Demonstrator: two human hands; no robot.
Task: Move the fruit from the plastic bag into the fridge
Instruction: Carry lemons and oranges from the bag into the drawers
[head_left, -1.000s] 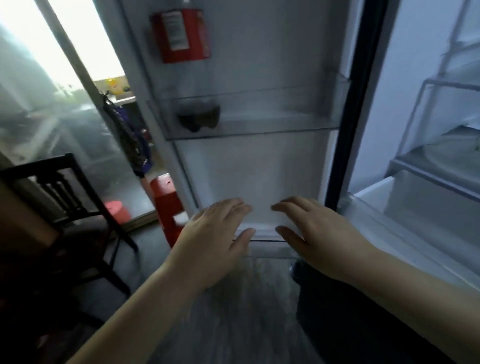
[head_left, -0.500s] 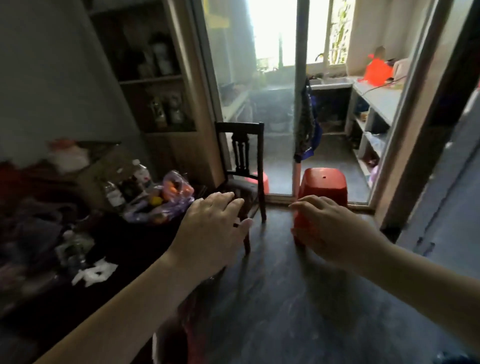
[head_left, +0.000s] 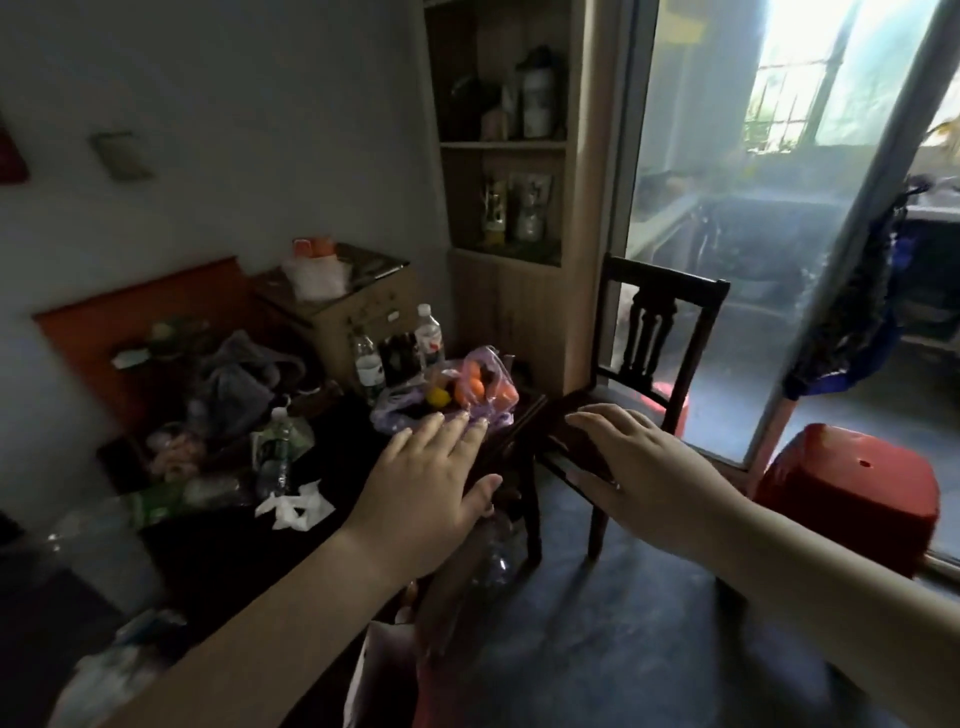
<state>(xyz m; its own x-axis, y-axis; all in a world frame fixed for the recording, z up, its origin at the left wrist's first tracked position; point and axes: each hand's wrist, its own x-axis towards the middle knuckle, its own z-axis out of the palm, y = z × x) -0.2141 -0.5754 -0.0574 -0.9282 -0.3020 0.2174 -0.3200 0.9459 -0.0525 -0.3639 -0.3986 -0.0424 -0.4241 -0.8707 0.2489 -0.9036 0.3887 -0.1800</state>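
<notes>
A clear purplish plastic bag (head_left: 405, 413) lies at the far right corner of a dark table (head_left: 223, 540). Inside it I see orange fruit (head_left: 472, 389) and a yellow fruit (head_left: 439, 397). My left hand (head_left: 421, 491) hovers palm down just in front of the bag, fingers spread, holding nothing. My right hand (head_left: 649, 473) is stretched out to the right of the bag, above a dark wooden chair (head_left: 644, 374), also empty with fingers apart. The fridge is out of view.
Water bottles (head_left: 428, 338), a cardboard box (head_left: 337, 306), crumpled paper (head_left: 293, 506) and clutter crowd the table. A wooden shelf unit (head_left: 498, 156) stands behind it. A red plastic stool (head_left: 841, 499) sits on the floor by the glass sliding door (head_left: 737, 208).
My view has swung left from the open fridge door to the table with the bag. Both hands stayed outstretched and empty, and the bag now lies just beyond my left fingertips.
</notes>
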